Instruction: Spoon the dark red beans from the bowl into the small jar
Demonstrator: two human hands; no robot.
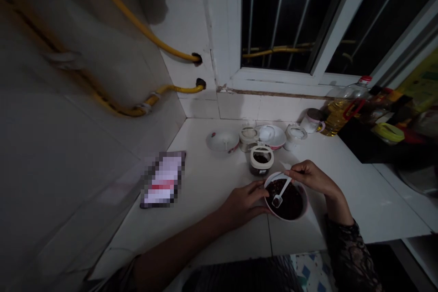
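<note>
A white bowl point(307, 207) with a pinkish outer side stands on the counter, holding a dark reddish-brown mixture point(291, 203). My left hand point(244, 203) grips the bowl's left side, fingers at the rim and thumb lower down. Pinched in my right hand point(310, 177) is the handle of a small white spoon point(282, 190). The spoon's square scoop rests in or just over the mixture, with a little dark stuff in it. Right behind the bowl sits a small clear jar point(261, 159) with a pale rim, its lid up and dark contents inside.
Along the back wall are a shallow bowl point(222, 140), a seasoning jar point(249, 137), another bowl point(278, 134), a jar of white powder point(296, 136) and a lidded mug point(312, 121). An oil bottle point(337, 112) stands right. A phone point(163, 179), pixelated, lies left. Yellow pipes point(178, 89) enter the wall.
</note>
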